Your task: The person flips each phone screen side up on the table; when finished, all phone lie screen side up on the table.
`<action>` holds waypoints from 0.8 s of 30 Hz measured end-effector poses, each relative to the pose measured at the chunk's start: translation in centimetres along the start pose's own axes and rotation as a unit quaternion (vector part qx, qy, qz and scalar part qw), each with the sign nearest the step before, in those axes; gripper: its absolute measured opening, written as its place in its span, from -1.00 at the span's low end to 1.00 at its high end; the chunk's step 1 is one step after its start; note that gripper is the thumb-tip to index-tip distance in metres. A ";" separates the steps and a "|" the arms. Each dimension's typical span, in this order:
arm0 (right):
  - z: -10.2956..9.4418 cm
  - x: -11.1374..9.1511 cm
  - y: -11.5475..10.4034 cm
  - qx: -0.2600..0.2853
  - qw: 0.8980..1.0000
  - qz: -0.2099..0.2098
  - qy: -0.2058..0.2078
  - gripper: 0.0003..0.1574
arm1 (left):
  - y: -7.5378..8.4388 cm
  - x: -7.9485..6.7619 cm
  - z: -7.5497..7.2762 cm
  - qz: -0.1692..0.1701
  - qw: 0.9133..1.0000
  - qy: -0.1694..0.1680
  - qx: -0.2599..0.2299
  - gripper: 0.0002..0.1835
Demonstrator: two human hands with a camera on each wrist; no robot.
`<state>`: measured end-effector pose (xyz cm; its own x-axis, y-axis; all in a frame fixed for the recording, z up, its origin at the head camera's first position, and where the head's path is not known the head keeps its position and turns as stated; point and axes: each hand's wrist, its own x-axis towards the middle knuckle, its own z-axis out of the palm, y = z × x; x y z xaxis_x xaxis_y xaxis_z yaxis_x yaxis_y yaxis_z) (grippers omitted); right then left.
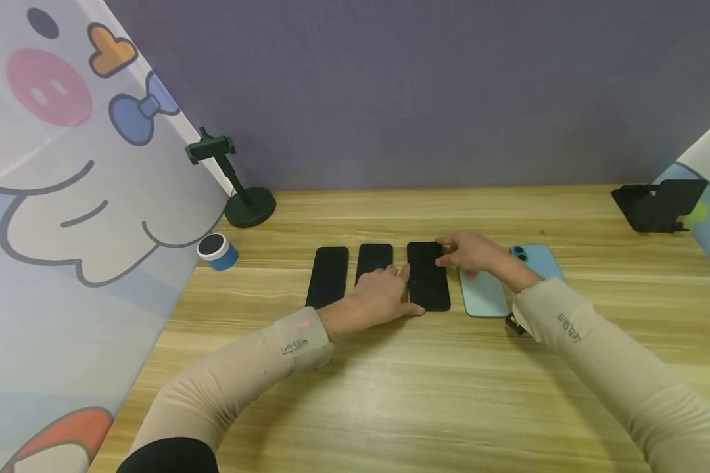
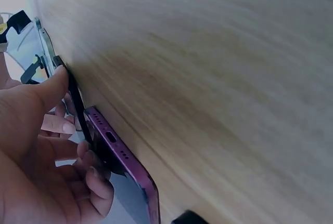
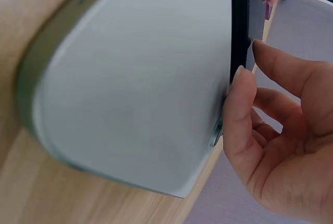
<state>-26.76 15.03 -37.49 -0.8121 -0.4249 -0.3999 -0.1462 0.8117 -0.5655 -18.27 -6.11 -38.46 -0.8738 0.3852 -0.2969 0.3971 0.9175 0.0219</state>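
Several phones lie in a row on the wooden table. Both hands are at a black smartphone [image 1: 428,282], lying screen up in the middle. My left hand [image 1: 378,297] holds its lower left corner, thumb along the bottom edge and index finger at the left side. At its upper right, my right hand [image 1: 476,253] pinches the edge between thumb and finger. The left hand partly covers a second dark phone [image 1: 375,255], whose purple frame [image 2: 130,161] shows in the left wrist view. Right of the gripped phone lies a pale green phone [image 1: 486,297], back up, partly under the right hand.
Another black phone [image 1: 329,272] lies at the row's left end, a light blue phone [image 1: 545,259] at its right end. Behind stand a dark green phone stand [image 1: 248,207] and a blue-and-white jar [image 1: 220,255] on the left, a black folding stand [image 1: 659,207] far right.
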 end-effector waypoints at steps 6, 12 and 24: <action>0.0 0.0 0.0 -0.006 1.000 -0.002 0.002 -0.16 | -0.1 0.1 -0.1 0.003 1.000 -0.007 0.002 0.09; 0.1 -0.1 -0.2 -0.007 1.000 -0.003 -0.002 -0.16 | -0.1 0.0 -0.1 0.002 1.000 -0.014 0.004 0.08; -0.1 0.0 -0.2 -0.009 1.000 -0.001 -0.006 -0.17 | -0.3 0.3 -0.4 -0.002 0.999 -0.033 0.001 0.07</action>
<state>-26.74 14.93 -37.34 -0.8055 -0.4309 -0.4069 -0.1575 0.8175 -0.5539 -18.73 -6.23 -38.13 -0.8544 0.3748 -0.3598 0.3948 0.9186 0.0194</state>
